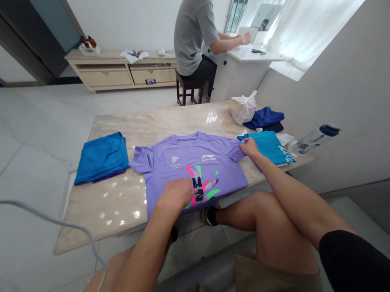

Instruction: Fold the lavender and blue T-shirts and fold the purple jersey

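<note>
A purple T-shirt (189,162) with a bright printed design lies spread face up on the low marble table (119,204). My left hand (178,192) rests flat on the shirt's lower front, fingers stretched toward the print. My right hand (248,146) pinches the edge of the shirt's right sleeve.
A folded blue garment (100,157) lies at the table's left. To the right lie a folded teal shirt (271,147), a dark blue garment (265,119), a white plastic bag (243,108) and a clear bottle (314,138). A person in a grey shirt (195,30) sits at a far desk.
</note>
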Demonstrator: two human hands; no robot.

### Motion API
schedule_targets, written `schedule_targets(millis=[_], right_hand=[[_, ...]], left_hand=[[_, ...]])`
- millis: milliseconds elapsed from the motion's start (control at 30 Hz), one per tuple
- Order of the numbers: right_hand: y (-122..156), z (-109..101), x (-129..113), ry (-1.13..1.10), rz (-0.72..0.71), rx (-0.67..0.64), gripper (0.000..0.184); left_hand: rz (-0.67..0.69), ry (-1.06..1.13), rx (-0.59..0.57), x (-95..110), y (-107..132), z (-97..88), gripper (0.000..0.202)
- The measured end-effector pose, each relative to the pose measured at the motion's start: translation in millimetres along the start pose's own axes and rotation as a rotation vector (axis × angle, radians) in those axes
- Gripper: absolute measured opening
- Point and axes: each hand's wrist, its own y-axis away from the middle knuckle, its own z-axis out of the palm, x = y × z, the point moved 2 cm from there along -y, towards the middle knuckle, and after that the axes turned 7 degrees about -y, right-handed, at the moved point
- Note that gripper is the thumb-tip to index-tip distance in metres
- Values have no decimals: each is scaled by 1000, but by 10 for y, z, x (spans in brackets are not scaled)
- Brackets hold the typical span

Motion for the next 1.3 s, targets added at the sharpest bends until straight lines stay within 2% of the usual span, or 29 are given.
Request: schedule_targets(millis=[67,133,200,267,333,367,433,500,633,733,867,967,1067,1133,1300], right_hand=[[78,-16,-160,87,-63,27,42],[221,27,-403,139,-213,-39,46],[430,133,-689,105,-411,-206,53],[655,256,-957,27,-547,-415,63],[816,332,-1155,-66,-555,-548,63],[859,340,-1218,-107,-520,-568,59],[884,299,-1271,-145,-436,-537,51],[884,213,-1258,-76,-401,-464,48],[1038,104,-1303,224,-506,-367,46],[1391,129,-1543,339,-633,-372,45],[1947,194,-1911,383,-765,-419,43],[2151,250,-2040,423,-780,-489,39],[2148,272,-2055,439,-759,-524,37],[2096,253,-2030,438,-749,-540,38],[1934,162,-1869,507,-647,-640,40]], left_hand=[[2,-4,6,-31,-18,29,53],[-2,-3,17,-68,-45,61,51],[-9,-4,26,-107,-74,92,50],[-12,-7,31,-142,-94,117,50],[-21,-12,24,-177,-102,136,52],[-29,-14,18,-194,-101,142,54],[-43,-12,4,-228,-93,154,55],[-46,-5,6,-256,-87,163,55],[-54,19,25,-309,-119,177,52],[-108,18,45,-419,-184,201,54],[-282,-48,238,-757,-252,262,53],[-403,-41,348,-1109,-313,291,51],[-450,20,360,-1420,-464,249,49],[-485,61,369,-1556,-607,192,48],[-668,115,385,-1648,-940,149,50]])
